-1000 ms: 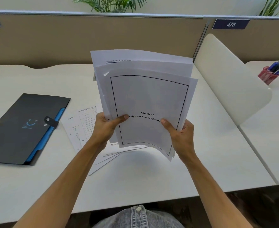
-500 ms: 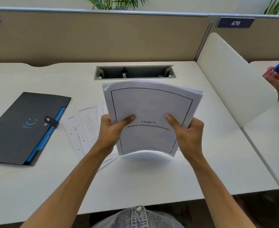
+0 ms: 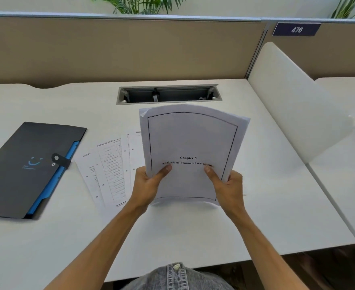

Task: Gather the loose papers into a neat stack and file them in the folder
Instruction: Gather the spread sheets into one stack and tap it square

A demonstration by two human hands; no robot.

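Note:
A stack of white papers point(image 3: 191, 139) stands nearly upright in the middle of the desk, its top sheet reading "Chapter 5, Analysis of Financial statements". My left hand point(image 3: 147, 185) grips its lower left edge and my right hand point(image 3: 226, 187) grips its lower right edge, thumbs on the front. The stack's bottom edge is at or just above the desk. Several loose printed sheets point(image 3: 109, 170) lie fanned flat on the desk just left of the stack. A black folder point(image 3: 21, 164) with a blue inner pocket and a snap strap lies closed at the far left.
A grey cable tray slot point(image 3: 168, 94) is set into the white desk point(image 3: 193, 237) behind the stack. A tan partition wall point(image 3: 120, 49) runs along the back. A white curved divider point(image 3: 293, 101) separates the neighbouring desk on the right.
The uneven papers held high have been lowered toward the desk and squared into one aligned stack. The stack came down further in the last half second. Loose sheets and folder stayed put.

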